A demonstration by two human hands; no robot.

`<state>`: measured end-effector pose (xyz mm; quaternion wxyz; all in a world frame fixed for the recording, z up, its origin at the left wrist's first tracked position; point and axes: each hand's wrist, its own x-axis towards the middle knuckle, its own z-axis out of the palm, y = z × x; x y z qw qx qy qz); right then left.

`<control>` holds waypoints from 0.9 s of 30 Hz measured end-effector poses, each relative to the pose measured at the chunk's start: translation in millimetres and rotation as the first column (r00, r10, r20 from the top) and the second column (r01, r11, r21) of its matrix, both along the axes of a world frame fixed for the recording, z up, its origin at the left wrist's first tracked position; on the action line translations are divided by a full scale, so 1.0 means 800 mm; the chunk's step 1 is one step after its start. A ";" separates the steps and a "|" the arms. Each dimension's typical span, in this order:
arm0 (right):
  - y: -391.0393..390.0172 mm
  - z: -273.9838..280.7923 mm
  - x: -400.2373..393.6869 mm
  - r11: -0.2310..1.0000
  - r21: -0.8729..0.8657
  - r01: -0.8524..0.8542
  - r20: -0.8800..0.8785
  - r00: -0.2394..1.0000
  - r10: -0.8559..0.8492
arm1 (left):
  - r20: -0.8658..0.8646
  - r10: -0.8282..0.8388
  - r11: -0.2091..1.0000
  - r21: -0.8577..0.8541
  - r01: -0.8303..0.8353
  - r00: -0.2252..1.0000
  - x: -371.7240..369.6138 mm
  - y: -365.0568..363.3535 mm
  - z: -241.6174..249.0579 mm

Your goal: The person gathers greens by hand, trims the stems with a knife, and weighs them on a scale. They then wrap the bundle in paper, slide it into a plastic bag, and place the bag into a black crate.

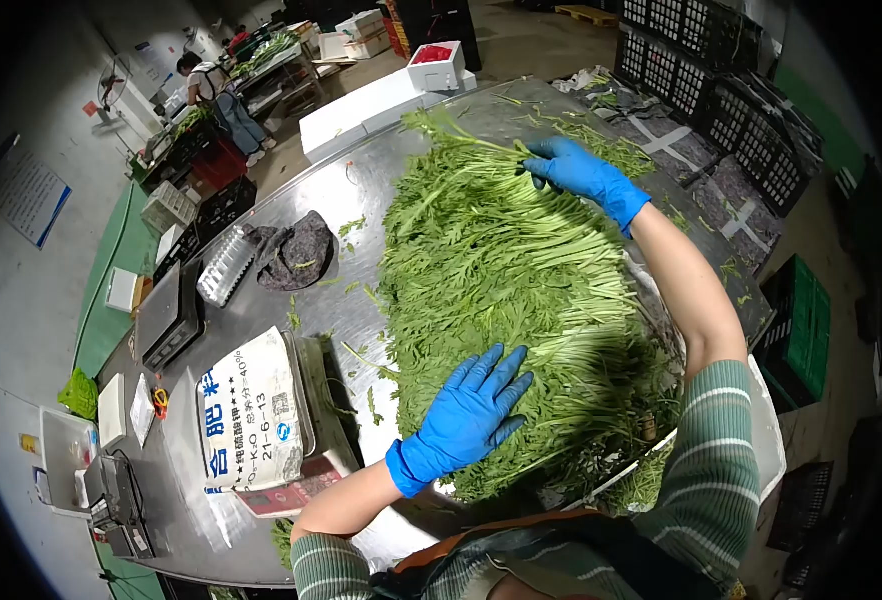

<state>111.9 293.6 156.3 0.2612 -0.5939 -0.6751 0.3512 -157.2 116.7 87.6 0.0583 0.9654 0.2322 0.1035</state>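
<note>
A big heap of leafy greens (501,290) with jagged leaves and pale green stems covers the middle of the metal table (351,340). The leaves point left and the stem ends lie to the right. My left hand (466,410), in a blue glove, rests flat on the near leaves with its fingers spread. At the far end of the heap, my right hand (576,175), gloved in blue too, has its fingers closed round the stems of a few greens. Those leaves stretch out to the left of it.
Left of the heap is a scale (296,490) with a printed white sack (251,410) on it. A dark cloth (294,252), a clear plastic tray (227,268) and a black device (169,315) lie farther back. Black crates (751,130) stand at right. Another person (223,100) works far left.
</note>
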 end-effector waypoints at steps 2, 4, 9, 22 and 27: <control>-0.004 -0.025 0.022 0.994 0.089 -0.070 0.199 0.979 0.051 | 0.012 0.000 1.000 0.000 0.000 1.000 0.001 0.000 0.001; -0.018 -0.045 0.030 0.982 0.122 -0.147 0.419 0.904 0.083 | 0.003 0.000 1.000 0.007 0.000 1.000 0.002 0.000 0.002; -0.039 -0.060 0.012 0.955 0.097 -0.279 0.667 0.731 0.146 | -0.016 0.016 1.000 0.016 -0.016 1.000 0.004 -0.003 0.008; -0.059 -0.032 0.034 0.948 -0.138 -0.288 0.617 0.723 0.310 | 0.263 -0.288 0.958 0.079 0.277 0.921 0.031 0.002 0.060; -0.042 -0.038 0.040 0.922 -0.288 -0.259 0.537 0.753 0.379 | 0.401 -0.103 0.988 -0.067 0.141 0.910 0.058 0.092 0.068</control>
